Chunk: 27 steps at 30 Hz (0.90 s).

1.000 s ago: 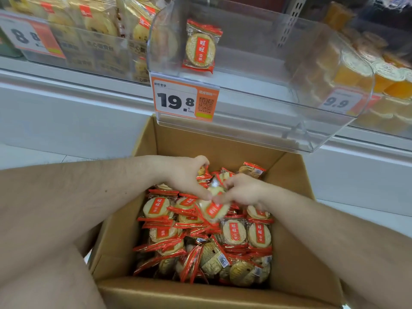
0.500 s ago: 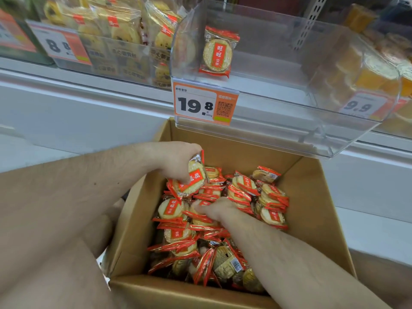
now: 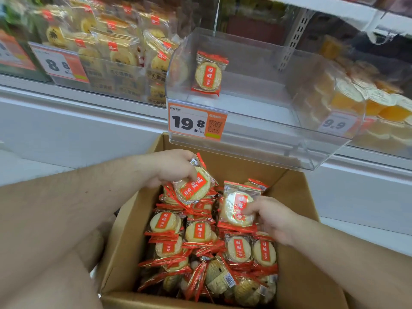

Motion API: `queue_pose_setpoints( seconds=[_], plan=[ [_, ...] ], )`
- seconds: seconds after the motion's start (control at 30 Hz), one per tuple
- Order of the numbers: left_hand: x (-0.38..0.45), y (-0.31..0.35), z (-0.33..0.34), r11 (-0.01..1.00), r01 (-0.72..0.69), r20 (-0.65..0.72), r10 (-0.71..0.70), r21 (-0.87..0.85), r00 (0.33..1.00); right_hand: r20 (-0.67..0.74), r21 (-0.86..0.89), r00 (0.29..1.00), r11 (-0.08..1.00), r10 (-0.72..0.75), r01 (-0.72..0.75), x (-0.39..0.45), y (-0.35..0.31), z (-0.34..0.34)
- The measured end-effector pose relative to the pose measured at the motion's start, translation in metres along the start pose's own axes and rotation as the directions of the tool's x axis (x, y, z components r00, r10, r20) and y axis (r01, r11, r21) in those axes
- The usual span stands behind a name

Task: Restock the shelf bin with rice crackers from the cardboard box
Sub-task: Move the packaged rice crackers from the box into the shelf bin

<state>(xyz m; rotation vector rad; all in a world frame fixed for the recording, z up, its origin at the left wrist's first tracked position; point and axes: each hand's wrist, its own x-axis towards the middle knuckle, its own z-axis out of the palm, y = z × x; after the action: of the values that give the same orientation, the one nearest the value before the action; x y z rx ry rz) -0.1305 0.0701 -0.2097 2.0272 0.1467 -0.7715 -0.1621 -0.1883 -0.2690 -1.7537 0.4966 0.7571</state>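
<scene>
Left hand [image 3: 172, 167] pinches 1 red-and-clear wrapped round rice cracker pack [image 3: 193, 186]; right hand [image 3: 270, 217] grips another pack [image 3: 237, 208], both over the packed brown cardboard box [image 3: 296, 275] beneath the clear plastic shelf bin [image 3: 256, 103].

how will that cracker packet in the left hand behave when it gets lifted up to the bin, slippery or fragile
The cracker packet in the left hand has a glossy, glinting wrapper, so it is probably a bit slippery; gripping near its crimped edge should help. It lifts easily in a few fingers, so it is likely light. The thin round disc inside looks brittle and may crack if squeezed or dropped hard into the clear bin.
</scene>
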Motion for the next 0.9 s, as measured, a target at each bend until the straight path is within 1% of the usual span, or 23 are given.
queue_pose_setpoints(
  seconds=[0.1, 0.17, 0.2, 0.27, 0.33, 0.4, 0.47, 0.5, 0.6, 0.67, 0.73, 0.8, 0.9],
  plan=[
    [-0.004, 0.003, 0.004, 0.991, 0.032, 0.006, -0.032, -0.13, 0.999, 0.126, 0.16, 0.979, 0.977, -0.161, 0.14, -0.022, -0.014, -0.009],
    [-0.004, 0.006, 0.01, 0.977, 0.016, 0.011, -0.014, -0.215, 1.0, 0.201, 0.204, 0.94, 0.95, -0.277, 0.237, -0.035, -0.024, -0.01],
    [-0.004, 0.008, 0.015, 0.964, 0.012, 0.018, -0.008, -0.266, 1.0, 0.221, 0.201, 0.924, 0.941, -0.313, 0.271, -0.04, -0.029, -0.008],
    [-0.005, 0.01, 0.025, 0.92, -0.001, 0.014, 0.007, -0.393, 1.0, 0.228, 0.191, 0.908, 0.931, -0.351, 0.312, -0.045, -0.036, -0.002],
    [-0.009, 0.015, 0.037, 0.841, -0.021, 0.012, 0.032, -0.541, 0.999, 0.208, 0.163, 0.909, 0.929, -0.361, 0.332, -0.047, -0.041, 0.004],
    [-0.013, 0.018, 0.044, 0.783, -0.034, 0.016, 0.057, -0.622, 0.998, 0.18, 0.134, 0.913, 0.929, -0.366, 0.346, -0.048, -0.044, 0.006],
    [-0.019, 0.025, 0.048, 0.771, -0.067, 0.049, 0.125, -0.633, 0.991, 0.136, 0.161, 0.915, 0.92, -0.379, 0.357, -0.051, -0.047, 0.006],
    [-0.023, 0.028, 0.049, 0.788, -0.108, 0.047, 0.171, -0.607, 0.984, 0.114, 0.175, 0.914, 0.914, -0.389, 0.367, -0.051, -0.049, 0.004],
    [-0.03, 0.036, 0.049, 0.813, -0.238, -0.009, 0.275, -0.531, 0.961, 0.082, 0.147, 0.902, 0.9, -0.425, 0.41, -0.062, -0.062, 0.002],
    [-0.033, 0.039, 0.048, 0.811, -0.276, -0.055, 0.29, -0.515, 0.955, 0.075, 0.116, 0.887, 0.887, -0.456, 0.446, -0.069, -0.069, 0.001],
    [-0.036, 0.044, 0.045, 0.795, -0.305, -0.1, 0.298, -0.524, 0.949, 0.077, 0.149, 0.879, 0.877, -0.471, 0.457, -0.077, -0.076, -0.001],
    [-0.04, 0.048, 0.045, 0.775, -0.326, -0.116, 0.315, -0.541, 0.942, 0.1, 0.168, 0.873, 0.873, -0.478, 0.459, -0.086, -0.082, -0.001],
    [-0.045, 0.054, 0.044, 0.751, -0.357, -0.138, 0.34, -0.556, 0.93, 0.11, 0.125, 0.851, 0.856, -0.514, 0.501, -0.096, -0.091, -0.002]
  ],
)
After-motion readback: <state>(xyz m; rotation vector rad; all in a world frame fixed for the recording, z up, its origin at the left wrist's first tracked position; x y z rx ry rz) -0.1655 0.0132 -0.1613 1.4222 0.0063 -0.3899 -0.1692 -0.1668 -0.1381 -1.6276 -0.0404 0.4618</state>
